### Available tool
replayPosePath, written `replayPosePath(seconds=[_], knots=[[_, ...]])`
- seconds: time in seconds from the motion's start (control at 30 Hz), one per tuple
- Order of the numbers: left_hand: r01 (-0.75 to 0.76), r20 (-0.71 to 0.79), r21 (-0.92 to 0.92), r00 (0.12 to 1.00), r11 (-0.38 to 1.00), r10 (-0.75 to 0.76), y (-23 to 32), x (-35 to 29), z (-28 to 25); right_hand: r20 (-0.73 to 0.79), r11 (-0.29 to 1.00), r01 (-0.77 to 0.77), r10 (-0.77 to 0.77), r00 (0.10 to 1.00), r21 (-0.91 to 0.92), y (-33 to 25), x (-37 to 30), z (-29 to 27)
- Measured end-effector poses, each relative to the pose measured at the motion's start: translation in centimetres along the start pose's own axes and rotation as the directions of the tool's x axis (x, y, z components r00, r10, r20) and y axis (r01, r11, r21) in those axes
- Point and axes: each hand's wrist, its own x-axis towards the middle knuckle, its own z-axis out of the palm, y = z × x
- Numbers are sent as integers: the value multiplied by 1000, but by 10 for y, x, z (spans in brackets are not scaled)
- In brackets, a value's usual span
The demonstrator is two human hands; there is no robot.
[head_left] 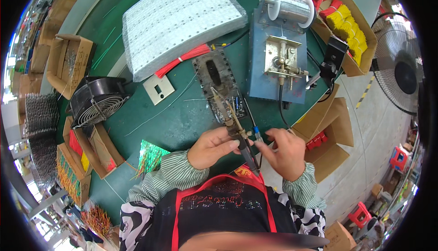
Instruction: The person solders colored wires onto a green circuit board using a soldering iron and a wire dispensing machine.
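A head-worn fisheye camera, the left of a side-by-side pair, looks steeply down past the wearer's black shirt at close range, facing out across a green workbench. The left hand and right hand sit mid-view; the wide sweep reaches a large wire-guarded fan at right, edges bowing toward the dark rim.

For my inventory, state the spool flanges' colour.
The spool flanges are white, shown best in the head view.
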Motion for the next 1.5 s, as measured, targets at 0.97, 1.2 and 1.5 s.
replayPosePath(seconds=[0.97,1.2,1.5], knots=[[6,37,32,999,999,-7,-2,-4,4,29,994,-91,89,996,55,-7,-12,13],[6,41,41,999,999,-8,-3,-3,5,66,976,-142,133,989,164,-6,-17,9],[73,35,-65,997,995,-70,-4,-5,13,20,987,-107,105,994,124,-6,-16,10]])
